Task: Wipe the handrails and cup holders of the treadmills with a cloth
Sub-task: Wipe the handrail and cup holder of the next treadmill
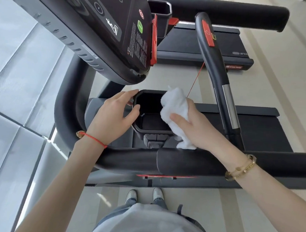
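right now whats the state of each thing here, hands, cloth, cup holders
left hand: open, fingers on the near cup holder's rim
right hand: shut on the cloth
cloth: bunched, pressed at the cup holder's right edge
near cup holder: empty
far cup holder: looks empty

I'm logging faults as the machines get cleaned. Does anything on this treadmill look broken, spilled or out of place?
Nothing stands out. The cup holder looks intact and empty, with the left hand on its rim and the right hand pressing the white cloth against its other side. The handrail shows no damage, and the red cord hangs from its clip.
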`<state>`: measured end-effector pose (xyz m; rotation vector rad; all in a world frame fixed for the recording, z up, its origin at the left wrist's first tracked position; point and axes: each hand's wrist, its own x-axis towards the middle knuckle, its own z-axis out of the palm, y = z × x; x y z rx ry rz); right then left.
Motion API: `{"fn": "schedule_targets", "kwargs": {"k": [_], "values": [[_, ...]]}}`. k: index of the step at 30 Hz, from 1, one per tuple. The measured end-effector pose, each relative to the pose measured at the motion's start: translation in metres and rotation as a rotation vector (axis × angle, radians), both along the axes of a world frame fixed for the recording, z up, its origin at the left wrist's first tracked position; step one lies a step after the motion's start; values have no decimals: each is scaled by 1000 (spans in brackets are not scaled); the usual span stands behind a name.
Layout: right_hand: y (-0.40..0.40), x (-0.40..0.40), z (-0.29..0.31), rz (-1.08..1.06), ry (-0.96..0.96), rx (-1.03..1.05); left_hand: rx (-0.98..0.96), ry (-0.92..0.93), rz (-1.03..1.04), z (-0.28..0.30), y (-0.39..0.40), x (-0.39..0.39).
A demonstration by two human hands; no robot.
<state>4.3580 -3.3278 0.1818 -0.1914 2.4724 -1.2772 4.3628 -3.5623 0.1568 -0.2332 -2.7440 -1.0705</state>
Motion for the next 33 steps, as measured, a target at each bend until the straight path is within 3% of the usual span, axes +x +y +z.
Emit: {"fn": "schedule_targets", "kwargs": {"k": [4,6,10,15,25,33], "values": [[13,28,3,42,66,18,-24,-21,-42,2,-3,1],[14,38,8,171,160,51,-27,-21,-59,5,-6,3],[1,45,10,416,432,383,-41,-20,-83,10,-14,14],[-49,36,8,371,566,580,-95,-1,-117,11,-20,33],[-75,45,5,210,526,621,-157,41,-86,15,-33,40],[-118,-11,3,-152,236,427,-126,58,-106,14,-41,45]]}}
